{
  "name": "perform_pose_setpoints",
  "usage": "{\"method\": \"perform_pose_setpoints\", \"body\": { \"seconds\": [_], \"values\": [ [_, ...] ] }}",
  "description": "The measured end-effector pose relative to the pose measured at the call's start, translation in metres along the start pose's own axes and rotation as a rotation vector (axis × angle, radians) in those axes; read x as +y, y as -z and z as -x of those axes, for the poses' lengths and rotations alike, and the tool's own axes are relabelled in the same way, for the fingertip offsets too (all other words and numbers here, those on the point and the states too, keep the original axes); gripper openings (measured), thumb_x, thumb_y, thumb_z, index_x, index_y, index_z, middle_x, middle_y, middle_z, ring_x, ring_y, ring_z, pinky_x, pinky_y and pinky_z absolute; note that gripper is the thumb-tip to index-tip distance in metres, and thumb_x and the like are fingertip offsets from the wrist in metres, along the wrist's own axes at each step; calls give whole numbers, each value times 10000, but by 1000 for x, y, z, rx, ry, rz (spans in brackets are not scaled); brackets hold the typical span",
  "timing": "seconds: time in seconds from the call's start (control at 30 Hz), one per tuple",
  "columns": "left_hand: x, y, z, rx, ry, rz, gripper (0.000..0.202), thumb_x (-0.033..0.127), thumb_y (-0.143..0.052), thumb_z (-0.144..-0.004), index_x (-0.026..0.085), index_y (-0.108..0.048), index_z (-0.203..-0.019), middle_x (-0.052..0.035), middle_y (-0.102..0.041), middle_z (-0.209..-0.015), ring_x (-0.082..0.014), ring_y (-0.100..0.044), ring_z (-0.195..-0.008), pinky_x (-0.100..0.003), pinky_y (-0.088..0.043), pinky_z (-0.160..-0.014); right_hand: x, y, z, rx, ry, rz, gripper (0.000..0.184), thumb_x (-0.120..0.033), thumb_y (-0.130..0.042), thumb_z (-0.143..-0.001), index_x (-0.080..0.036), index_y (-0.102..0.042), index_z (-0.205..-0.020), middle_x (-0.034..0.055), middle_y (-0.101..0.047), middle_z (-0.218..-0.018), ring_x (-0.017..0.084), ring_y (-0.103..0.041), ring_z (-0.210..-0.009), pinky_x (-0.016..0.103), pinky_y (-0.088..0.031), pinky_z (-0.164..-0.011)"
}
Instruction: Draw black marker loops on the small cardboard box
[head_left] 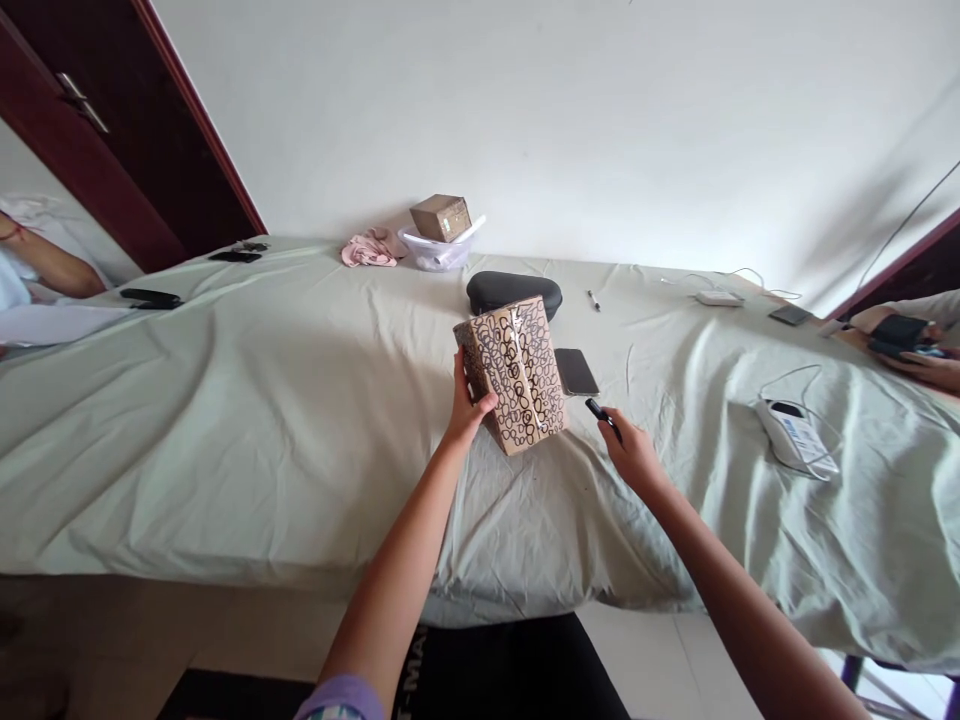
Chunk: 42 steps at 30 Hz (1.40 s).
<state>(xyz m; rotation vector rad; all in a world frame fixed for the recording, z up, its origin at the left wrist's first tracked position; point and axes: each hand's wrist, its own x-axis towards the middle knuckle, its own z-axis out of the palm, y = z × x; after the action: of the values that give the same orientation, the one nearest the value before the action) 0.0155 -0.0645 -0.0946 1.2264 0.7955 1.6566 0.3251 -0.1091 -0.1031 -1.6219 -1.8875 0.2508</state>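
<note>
My left hand (466, 402) grips the left side of a cardboard box (517, 372) covered with black drawn loops, tilted up on the pale green sheet (262, 400). A strip of clear tape runs down the box's front face. My right hand (630, 447) is just right of the box and holds a black marker (600, 412), its tip pointing toward the box. A dark phone (576, 371) lies flat right behind the marker. A black padded case (514, 291) sits behind the box.
At the back stand a small cardboard box (441, 217) on a white bowl (436, 250) and a pink cloth (369, 249). A white device with cable (795, 437) lies right. Another person's hands hold a phone (904, 335) at far right; a person's arm (45, 262) at far left.
</note>
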Motion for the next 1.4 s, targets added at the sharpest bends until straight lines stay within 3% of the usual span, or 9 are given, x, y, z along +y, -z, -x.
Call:
{"method": "perform_pose_setpoints", "body": {
  "seconds": [0.23,0.47,0.6,0.77,0.9,1.03,1.2,1.3,1.4],
  "values": [
    [-3,6,-4,-20,-62,99,1174,713,-828,-646,376,-289,-1632,-49,-233,-1755,-363,-378,-1537,-466,-376,-1251,-1,-9,3,-126,-33,161,433,-451,-355,-1030,-181,-668,-1160,117,-728,-895,279,-672,-775,321,-401,-659],
    [-2,7,-5,-3,-20,154,1176,682,-851,-640,395,-293,-1634,-40,-267,-1746,-369,-380,-1536,-475,-380,-1251,-22,-5,0,-338,-125,409,493,-537,-303,-1091,-288,-635,-1358,106,-757,-965,316,-725,-881,329,-410,-671],
    [-5,6,-6,-7,-40,146,1173,679,-846,-645,380,-294,-1636,-48,-280,-1737,-367,-377,-1537,-478,-365,-1262,-36,4,-10,-395,-283,576,770,-689,-530,-985,-162,-482,-1545,193,-740,-1097,399,-710,-1023,381,-471,-737],
    [-5,8,-6,-24,-38,127,1159,674,-839,-666,373,-285,-1638,-38,-239,-1752,-361,-363,-1544,-462,-356,-1269,-30,35,-19,-519,-241,394,750,-166,-474,-957,-158,-273,-1680,125,-726,-943,258,-704,-783,330,-471,-688],
    [-2,10,-6,-34,5,112,1207,694,-840,-650,355,-254,-1649,-56,-268,-1741,-373,-378,-1534,-464,-388,-1251,-35,60,-19,-386,-253,-310,468,-336,-417,-990,-181,-587,-1397,92,-686,-925,190,-658,-614,314,-504,-583],
    [3,8,-4,-44,67,115,1214,687,-825,-666,338,-221,-1659,-79,-336,-1712,-365,-389,-1535,-465,-396,-1242,-61,52,-17,-208,-69,-965,444,-441,-667,-893,-242,-522,-1262,94,-726,-1027,236,-715,-812,326,-539,-629],
    [12,5,-1,-78,126,101,1172,679,-804,-707,338,-210,-1658,-98,-395,-1682,-364,-440,-1513,-487,-414,-1227,-94,7,-21,233,62,-970,362,-549,-697,-937,-239,-511,-918,-86,-481,-523,97,-393,-432,216,-293,-448],
    [18,3,-1,-88,151,93,1181,674,-809,-711,325,-201,-1661,-109,-404,-1676,-378,-413,-1534,-506,-409,-1233,-104,-13,-21,321,88,-969,412,-596,-445,-1056,-220,-614,-1068,-90,-406,-487,114,-341,-416,224,-253,-441],
    [20,2,-1,-76,155,101,1151,661,-807,-725,328,-217,-1656,-106,-424,-1662,-376,-355,-1572,-512,-390,-1254,-102,-25,-17,403,121,-939,313,-490,-506,-1032,-230,-642,-1142,-50,-556,-606,127,-447,-476,240,-347,-486]
  ]
}}
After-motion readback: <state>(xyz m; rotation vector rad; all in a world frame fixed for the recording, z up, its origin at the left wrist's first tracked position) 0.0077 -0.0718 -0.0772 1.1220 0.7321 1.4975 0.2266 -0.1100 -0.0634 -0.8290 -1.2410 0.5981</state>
